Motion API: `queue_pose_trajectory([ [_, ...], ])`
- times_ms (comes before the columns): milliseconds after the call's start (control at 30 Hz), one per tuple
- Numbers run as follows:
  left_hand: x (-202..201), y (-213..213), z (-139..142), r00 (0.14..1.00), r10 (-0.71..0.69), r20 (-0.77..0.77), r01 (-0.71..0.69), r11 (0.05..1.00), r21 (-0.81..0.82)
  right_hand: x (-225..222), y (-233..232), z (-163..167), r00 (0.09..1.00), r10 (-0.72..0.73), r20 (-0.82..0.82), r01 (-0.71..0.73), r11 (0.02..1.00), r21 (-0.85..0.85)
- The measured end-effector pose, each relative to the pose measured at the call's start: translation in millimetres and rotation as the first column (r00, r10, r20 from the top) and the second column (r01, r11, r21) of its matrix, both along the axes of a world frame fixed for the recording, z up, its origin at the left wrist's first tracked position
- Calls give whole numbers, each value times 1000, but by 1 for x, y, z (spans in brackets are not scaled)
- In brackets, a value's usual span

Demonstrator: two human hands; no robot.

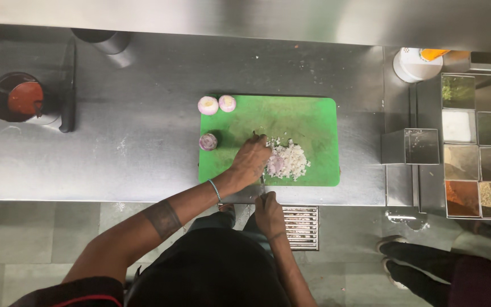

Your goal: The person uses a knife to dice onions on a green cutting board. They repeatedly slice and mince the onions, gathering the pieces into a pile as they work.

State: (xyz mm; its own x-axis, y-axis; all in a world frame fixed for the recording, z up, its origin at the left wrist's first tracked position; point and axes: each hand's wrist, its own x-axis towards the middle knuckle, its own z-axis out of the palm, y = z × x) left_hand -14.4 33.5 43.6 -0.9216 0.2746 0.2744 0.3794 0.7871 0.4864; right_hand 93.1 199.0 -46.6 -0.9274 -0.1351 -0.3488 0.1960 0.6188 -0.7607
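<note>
Your left hand lies on the green board, fingers curled down over an onion piece at the edge of the chopped pile, clamped on it as far as you can see; your right hand sits at the near edge of the counter, closed round a knife whose blade runs up toward the pile, mostly hidden behind the left hand; judging by what lies there, you are partway through; one heap of white dice is done, and three onions are left uncut, two peeled ones touching at the board's far left corner and a third at its left edge; spice tins stand well apart to the right, a dark pot far left.
</note>
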Motion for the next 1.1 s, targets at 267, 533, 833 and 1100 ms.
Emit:
queue_pose_trajectory([
  [267, -11, 33, 11, 971, -10, 240, 73, 964, -254, 2, -5, 2, 995, 18, -103, -26, 996, -84],
  [533, -4, 37, 4, 985, -20, 169, 75, 943, -324, 6, -18, 11, 997, 78, 26, -79, 996, 45],
  [833, -12, 37, -17, 988, -117, 104, 145, 936, -321, 5, -25, 24, 993, 82, -90, -90, 992, -89],
  [1100, -47, 27, 2, 848, -83, 523, 17, 991, 131, 12, -41, -6, 990, 124, -69, -133, 980, -150],
])
